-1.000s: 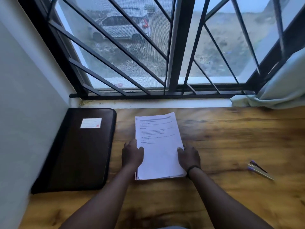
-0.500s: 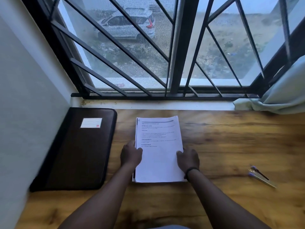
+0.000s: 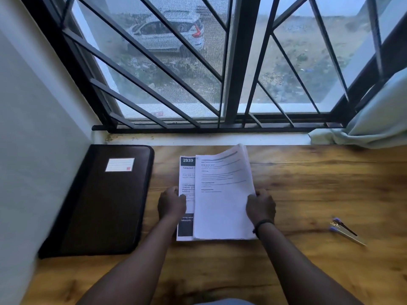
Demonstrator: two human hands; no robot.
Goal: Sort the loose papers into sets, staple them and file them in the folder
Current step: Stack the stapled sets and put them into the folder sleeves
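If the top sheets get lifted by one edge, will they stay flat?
Probably not: the top sheets look thin and already bow where the right hand grips them. They likely slide easily, having shifted off the printed page beneath.

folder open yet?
No, the folder lies shut, flat on the table, left of the papers.

Right hand (image 3: 261, 208) grips top sheets (image 3: 222, 194); left hand (image 3: 171, 204) presses stack (image 3: 186, 183).
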